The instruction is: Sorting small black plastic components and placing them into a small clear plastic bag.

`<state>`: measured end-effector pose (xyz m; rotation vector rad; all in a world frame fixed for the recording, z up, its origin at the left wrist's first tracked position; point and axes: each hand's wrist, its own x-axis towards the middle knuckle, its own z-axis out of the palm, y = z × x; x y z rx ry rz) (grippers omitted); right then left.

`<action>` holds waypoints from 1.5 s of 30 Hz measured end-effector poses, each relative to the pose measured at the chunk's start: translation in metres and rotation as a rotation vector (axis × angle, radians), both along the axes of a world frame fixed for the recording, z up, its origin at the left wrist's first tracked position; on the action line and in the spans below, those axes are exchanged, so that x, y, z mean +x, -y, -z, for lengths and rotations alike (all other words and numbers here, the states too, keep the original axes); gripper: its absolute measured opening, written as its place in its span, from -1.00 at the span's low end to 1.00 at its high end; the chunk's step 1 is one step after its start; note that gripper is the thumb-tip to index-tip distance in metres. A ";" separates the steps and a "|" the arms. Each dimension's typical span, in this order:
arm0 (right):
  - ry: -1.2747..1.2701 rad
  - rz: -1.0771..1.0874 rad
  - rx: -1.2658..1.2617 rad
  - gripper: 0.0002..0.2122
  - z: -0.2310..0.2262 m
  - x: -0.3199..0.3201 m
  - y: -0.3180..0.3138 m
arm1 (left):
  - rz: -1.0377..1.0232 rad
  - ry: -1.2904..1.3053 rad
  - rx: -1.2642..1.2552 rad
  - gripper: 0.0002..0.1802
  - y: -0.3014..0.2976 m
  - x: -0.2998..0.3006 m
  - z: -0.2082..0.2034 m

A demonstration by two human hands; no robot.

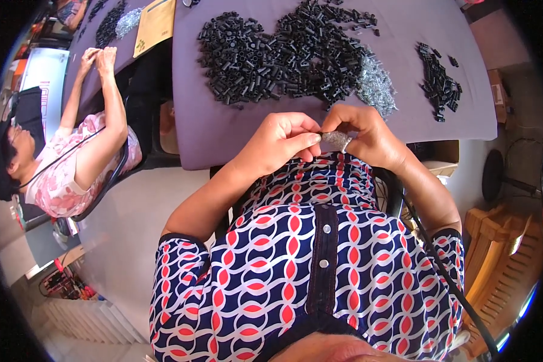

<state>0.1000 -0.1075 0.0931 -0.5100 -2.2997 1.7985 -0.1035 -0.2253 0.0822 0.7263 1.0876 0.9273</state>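
My left hand (288, 140) and my right hand (368, 136) meet just off the near edge of the purple-covered table (271, 130). Both are closed in a pinch, fingertips almost touching. Between them shows a bit of a small dark piece (320, 136), mostly hidden by the fingers. A greyish-brown wrap with a white edge (336, 141) covers a digit of my right hand. Just beyond lie a big pile of short black plastic tubes (235, 60), more small black parts (320, 48) and a heap of small silvery metal pieces, perhaps springs (375, 84).
A smaller group of black parts (440, 84) lies at the right of the table. To the left, another person (84, 139) sits with raised hands at a table holding similar piles and a yellow-brown envelope (155, 27). A wooden chair (501, 265) stands at right.
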 end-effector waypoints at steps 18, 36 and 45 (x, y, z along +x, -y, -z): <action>-0.131 -0.168 0.738 -0.74 -0.007 0.015 -0.018 | 0.013 0.122 -0.039 -0.82 -0.007 0.016 -0.006; 0.044 0.083 0.293 -0.93 0.001 0.015 0.010 | -0.009 -0.086 0.071 -0.85 -0.007 0.020 -0.005; -0.053 0.203 0.648 -0.57 -0.011 0.017 -0.002 | -0.329 0.131 -0.109 -0.82 -0.017 0.039 -0.010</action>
